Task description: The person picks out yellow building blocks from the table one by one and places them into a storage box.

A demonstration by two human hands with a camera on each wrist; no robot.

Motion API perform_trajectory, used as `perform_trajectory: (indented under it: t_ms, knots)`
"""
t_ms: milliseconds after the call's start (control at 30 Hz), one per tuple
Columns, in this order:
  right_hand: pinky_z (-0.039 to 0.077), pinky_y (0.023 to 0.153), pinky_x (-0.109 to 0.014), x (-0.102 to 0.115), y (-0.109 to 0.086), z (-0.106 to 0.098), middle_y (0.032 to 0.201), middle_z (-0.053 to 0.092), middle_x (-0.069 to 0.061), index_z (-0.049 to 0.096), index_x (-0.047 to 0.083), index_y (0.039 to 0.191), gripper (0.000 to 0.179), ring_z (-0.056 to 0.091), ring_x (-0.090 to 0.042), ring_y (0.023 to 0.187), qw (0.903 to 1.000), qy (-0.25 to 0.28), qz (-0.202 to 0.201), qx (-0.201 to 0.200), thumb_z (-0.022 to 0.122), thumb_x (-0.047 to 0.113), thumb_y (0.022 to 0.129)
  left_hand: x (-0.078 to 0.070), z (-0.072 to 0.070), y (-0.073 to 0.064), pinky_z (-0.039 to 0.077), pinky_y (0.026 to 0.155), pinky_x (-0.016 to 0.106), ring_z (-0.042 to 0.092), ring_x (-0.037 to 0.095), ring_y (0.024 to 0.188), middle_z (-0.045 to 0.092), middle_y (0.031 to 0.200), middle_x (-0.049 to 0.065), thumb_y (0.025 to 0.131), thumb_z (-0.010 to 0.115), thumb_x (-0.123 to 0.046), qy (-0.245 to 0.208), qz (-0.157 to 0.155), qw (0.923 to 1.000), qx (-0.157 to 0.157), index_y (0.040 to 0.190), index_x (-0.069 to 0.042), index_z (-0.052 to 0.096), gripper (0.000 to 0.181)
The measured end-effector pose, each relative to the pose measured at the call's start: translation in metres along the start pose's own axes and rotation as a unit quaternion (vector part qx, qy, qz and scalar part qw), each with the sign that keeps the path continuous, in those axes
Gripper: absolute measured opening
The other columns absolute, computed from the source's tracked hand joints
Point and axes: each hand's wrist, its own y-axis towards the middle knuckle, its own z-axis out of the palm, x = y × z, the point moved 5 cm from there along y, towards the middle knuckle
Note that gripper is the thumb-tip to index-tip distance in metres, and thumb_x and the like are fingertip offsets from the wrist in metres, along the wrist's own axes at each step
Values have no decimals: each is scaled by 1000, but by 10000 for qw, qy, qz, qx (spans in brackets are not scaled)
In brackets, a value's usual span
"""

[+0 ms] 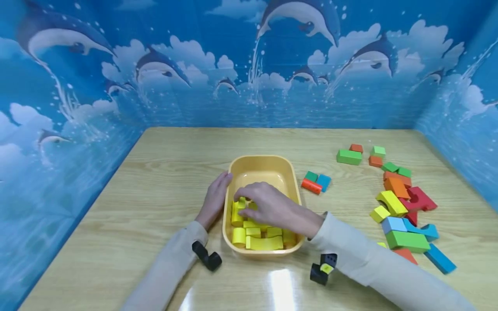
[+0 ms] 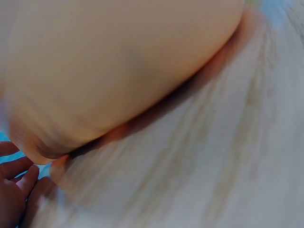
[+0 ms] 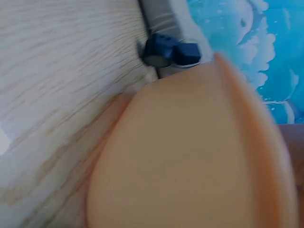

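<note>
A beige-yellow plastic bin point(image 1: 260, 163) stands on the table, with several yellow blocks point(image 1: 264, 243) gathered in its near part. My left hand point(image 1: 215, 196) rests along the bin's left outer wall, fingers extended; its fingers show at the lower left of the left wrist view beside the bin wall point(image 2: 123, 61). Reaching over the right rim, my right hand point(image 1: 268, 207) has its bent fingers and thumb about a small yellow block point(image 1: 242, 202) at the left inside. The bin wall point(image 3: 175, 156) fills much of the right wrist view, hiding the right fingertips.
Right of the bin lie a red cylinder point(image 1: 311, 186), a blue block point(image 1: 324, 182) and a dark green block point(image 1: 311, 176). Farther right, a loose heap holds several pieces, among them a yellow arch point(image 1: 392, 203) and a long green block point(image 1: 407, 242). A dolphin-print curtain point(image 1: 249, 103) borders the table.
</note>
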Motion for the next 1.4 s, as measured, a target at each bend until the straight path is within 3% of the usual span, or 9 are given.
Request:
perform_trajectory:
  t_ms: [200,533,900,1067,1200,1300,1400]
  knots:
    - [56,79,-29,0,1,5,94,73,-7,73,4,99,23,67,-19,86,9987,-494,-67,46,80,14,79,0,1,1,41,108,42,53,33,123,52,137,21,103,40,-35,34,18,10000,-46,142,-1,44,53]
    - [57,80,-30,-5,1,7,96,73,-6,72,6,99,22,67,-19,89,9984,-539,164,19,80,11,79,0,2,0,37,111,41,46,30,131,45,145,16,103,38,-41,58,-166,9998,63,146,-4,39,57]
    - [55,66,-19,5,13,3,82,72,-5,75,4,90,7,66,-12,73,9940,-831,-6,712,74,6,83,-1,2,0,37,111,42,46,29,131,45,145,16,103,37,-41,138,-126,9998,53,146,-5,40,57]
    - [58,74,-25,-12,15,1,96,73,-8,73,5,101,19,69,-16,85,9940,-677,545,669,75,12,84,-2,2,0,33,113,43,42,30,134,42,148,16,103,37,-42,154,-131,9998,53,147,-4,38,59]
    - [57,69,-26,-28,16,1,95,71,-6,71,5,108,22,65,-13,77,9911,-763,885,638,71,14,89,0,3,0,33,113,43,42,31,133,42,148,17,102,37,-42,105,-191,9997,77,147,-3,37,60]
    - [53,61,-28,-35,16,4,84,68,-8,71,6,111,20,57,-14,66,9853,-979,1049,925,63,8,93,0,3,-1,32,113,43,42,31,134,42,148,16,102,37,-43,97,-216,9997,69,147,-4,37,60]
    - [54,66,-30,-42,15,10,94,69,-12,64,7,126,34,58,-16,71,9748,-833,1445,1484,55,0,93,0,3,-1,31,114,43,40,31,135,40,149,16,102,37,-43,144,-235,9996,45,148,-3,36,60]
